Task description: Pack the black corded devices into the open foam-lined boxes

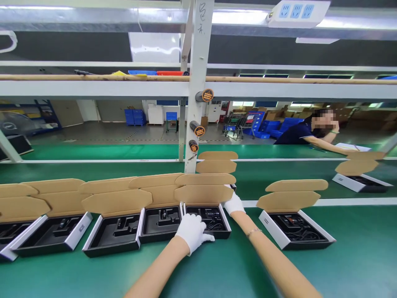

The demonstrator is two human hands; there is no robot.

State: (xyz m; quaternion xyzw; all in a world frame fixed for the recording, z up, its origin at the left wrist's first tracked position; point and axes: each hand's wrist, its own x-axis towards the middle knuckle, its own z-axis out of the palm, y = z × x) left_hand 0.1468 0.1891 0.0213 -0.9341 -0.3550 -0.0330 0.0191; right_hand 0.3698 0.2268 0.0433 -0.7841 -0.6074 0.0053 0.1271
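Observation:
My left hand [192, 232], in a white glove, is at the front left of an open box [223, 231]. Its fingers curl over the edge and its thumb lies along the front wall. Black cable and a dark device [214, 214] sit in that box's black tray. My right hand [234, 204], also gloved in white, reaches past the right side of the raised lid. Its fingertips are mostly hidden there, beside the corner of another box whose brown lid [217, 167] stands up behind.
Several open boxes [113, 244] with black trays line up at left. Another box [307, 243] with cable stands at right, and one more [361, 185] lies farther back on the green surface. A white post [198, 54] rises ahead. A person [297, 133] leans on the far bench.

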